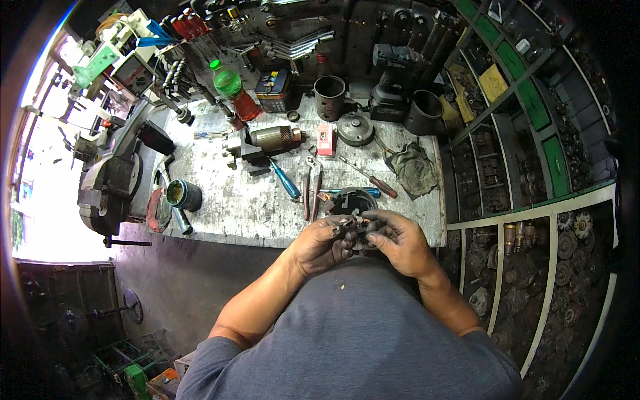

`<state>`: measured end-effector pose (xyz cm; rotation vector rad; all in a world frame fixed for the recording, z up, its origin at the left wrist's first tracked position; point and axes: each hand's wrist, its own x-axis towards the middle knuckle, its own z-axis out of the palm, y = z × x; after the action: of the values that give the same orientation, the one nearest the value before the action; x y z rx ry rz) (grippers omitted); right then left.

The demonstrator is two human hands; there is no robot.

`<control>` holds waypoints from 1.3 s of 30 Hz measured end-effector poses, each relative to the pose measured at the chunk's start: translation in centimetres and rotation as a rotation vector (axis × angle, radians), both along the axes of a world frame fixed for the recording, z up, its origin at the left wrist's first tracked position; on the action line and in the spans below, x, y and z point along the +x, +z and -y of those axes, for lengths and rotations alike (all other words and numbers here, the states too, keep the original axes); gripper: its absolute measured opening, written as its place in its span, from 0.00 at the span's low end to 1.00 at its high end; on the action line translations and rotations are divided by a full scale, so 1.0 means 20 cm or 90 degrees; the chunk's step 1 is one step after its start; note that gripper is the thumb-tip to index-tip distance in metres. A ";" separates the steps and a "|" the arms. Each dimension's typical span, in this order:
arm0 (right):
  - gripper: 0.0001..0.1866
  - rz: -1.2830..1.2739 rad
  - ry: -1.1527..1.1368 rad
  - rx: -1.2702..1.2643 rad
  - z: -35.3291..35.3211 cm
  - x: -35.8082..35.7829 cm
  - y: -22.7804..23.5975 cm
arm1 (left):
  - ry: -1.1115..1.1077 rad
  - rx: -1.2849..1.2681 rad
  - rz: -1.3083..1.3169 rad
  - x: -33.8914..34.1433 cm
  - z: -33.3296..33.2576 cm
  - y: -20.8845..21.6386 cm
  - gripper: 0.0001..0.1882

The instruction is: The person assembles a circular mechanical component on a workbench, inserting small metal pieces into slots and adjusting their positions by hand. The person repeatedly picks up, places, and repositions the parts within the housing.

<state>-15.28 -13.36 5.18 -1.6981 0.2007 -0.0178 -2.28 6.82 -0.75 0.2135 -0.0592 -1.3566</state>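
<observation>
A: In the head view, what is the left hand (pixel 316 248) doing?
B: It is curled nearly closed, thumb and fingertips gathered on a small dark part (pixel 352 228).

A: And the right hand (pixel 403 245)?
B: Bent inward from the other side, its thumb and forefinger narrowed onto the same small dark part. The fingertips of both hands almost meet around it.

A: Where exactly is that part?
B: Between the two hands, in front of the person's shirt (pixel 347 327), at the near edge of the tabletop (pixel 223 213). A round black housing (pixel 360 199) sits just beyond the fingers.

A: What lies around the hands?
B: Pliers (pixel 316 190) with dark red grips lie just beyond the left hand, and a blue-handled screwdriver (pixel 285 183) lies left of them. A red-handled screwdriver (pixel 382 187) is beyond the right hand, with a crumpled rag (pixel 413 172) to its right. Farther back is a ridged metal cylinder (pixel 275 140), near a small red box (pixel 326 140).

A: What is hard to make out?
B: The part's shape: the fingers cover much of it, and it is as dark as the smudged fingertips. I cannot tell whether it is one piece or several. The hands hide the near side of the housing, so I cannot tell whether they touch it. The window (pixel 47 180) at the left is washed out by glare, and the shelves (pixel 527 267) at the right are cut off by the dark rim.
</observation>
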 end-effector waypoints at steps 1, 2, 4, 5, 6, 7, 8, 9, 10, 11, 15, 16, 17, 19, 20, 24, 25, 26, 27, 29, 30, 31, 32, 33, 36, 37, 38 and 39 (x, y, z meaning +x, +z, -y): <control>0.23 0.011 -0.001 -0.022 0.00 0.00 0.00 | -0.010 0.007 -0.022 0.01 0.00 -0.01 0.25; 0.24 0.022 -0.002 -0.043 -0.01 0.01 0.00 | -0.023 -0.011 -0.048 0.01 0.01 -0.02 0.24; 0.25 0.029 -0.012 -0.069 -0.02 0.01 0.01 | -0.021 0.032 -0.049 0.00 0.01 -0.03 0.21; 0.25 0.024 -0.021 -0.073 -0.03 0.02 0.01 | -0.026 0.031 -0.052 0.00 0.01 -0.03 0.20; 0.26 0.003 -0.034 -0.089 -0.04 0.02 0.02 | -0.025 0.079 -0.035 0.00 0.01 -0.03 0.18; 0.26 0.036 -0.036 -0.121 -0.05 0.02 0.03 | -0.028 0.117 -0.019 0.00 0.02 -0.02 0.17; 0.27 0.053 -0.043 -0.166 -0.05 0.02 0.05 | -0.032 0.170 0.003 0.00 0.02 0.00 0.16; 0.27 0.080 -0.050 -0.217 -0.06 0.02 0.06 | -0.008 0.238 0.071 -0.01 0.04 0.02 0.15; 0.27 0.109 -0.043 -0.244 -0.06 0.02 0.06 | 0.017 0.320 0.144 -0.03 0.05 0.03 0.14; 0.27 0.149 -0.036 -0.277 -0.06 0.02 0.06 | 0.039 0.403 0.200 -0.04 0.06 0.05 0.13; 0.20 0.149 -0.052 -0.293 -0.06 0.04 0.01 | 0.050 0.479 0.413 -0.04 0.07 0.10 0.14; 0.19 0.133 -0.068 -0.289 -0.05 0.04 -0.02 | 0.057 0.492 0.372 -0.04 0.07 0.10 0.14; 0.15 0.006 -0.090 -0.058 -0.05 0.05 -0.05 | 0.065 0.506 0.331 -0.03 0.07 0.11 0.15; 0.12 -0.061 -0.156 0.196 -0.02 0.07 -0.10 | 0.091 0.500 0.288 -0.02 0.07 0.11 0.15; 0.11 -0.071 -0.186 0.261 0.01 0.07 -0.12 | 0.109 0.481 0.286 -0.01 0.07 0.11 0.14; 0.09 -0.053 -0.189 0.510 0.05 0.06 -0.16 | 0.211 0.502 0.520 -0.07 0.08 0.12 0.18; 0.10 -0.052 -0.180 0.518 0.05 0.05 -0.17 | 0.187 0.479 0.533 -0.06 0.08 0.13 0.24; 0.09 -0.037 -0.166 0.530 0.05 0.05 -0.17 | 0.182 0.472 0.541 -0.06 0.08 0.13 0.23; 0.09 -0.036 -0.161 0.536 0.05 0.05 -0.17 | 0.177 0.468 0.548 -0.06 0.09 0.13 0.23; 0.10 -0.033 -0.158 0.523 0.03 0.05 -0.17 | 0.158 0.471 0.534 -0.05 0.10 0.12 0.21; 0.10 -0.033 -0.159 0.503 0.02 0.05 -0.17 | 0.145 0.479 0.513 -0.04 0.10 0.10 0.21; 0.11 -0.032 -0.159 0.484 0.01 0.05 -0.17 | 0.126 0.499 0.487 -0.03 0.11 0.09 0.20; 0.11 -0.040 -0.159 0.477 0.01 0.05 -0.16 | 0.139 0.482 0.487 -0.03 0.11 0.07 0.19; 0.12 -0.048 -0.159 0.469 0.00 0.04 -0.16 | 0.145 0.477 0.482 -0.03 0.11 0.06 0.19; 0.12 -0.066 -0.168 0.482 0.00 0.03 -0.16 | 0.146 0.456 0.452 -0.04 0.10 0.03 0.17; 0.12 -0.070 -0.170 0.491 0.00 0.03 -0.16 | 0.140 0.463 0.431 -0.05 0.10 0.03 0.17; 0.12 -0.072 -0.170 0.506 0.01 0.03 -0.16 | 0.145 0.441 0.408 -0.05 0.10 0.03 0.17; 0.11 -0.073 -0.168 0.522 0.01 0.02 -0.16 | 0.145 0.432 0.376 -0.05 0.10 0.03 0.16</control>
<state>-14.82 -13.53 1.88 -0.8487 0.4490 -0.0296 -3.25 4.86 -0.06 1.1552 -0.0635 -1.0076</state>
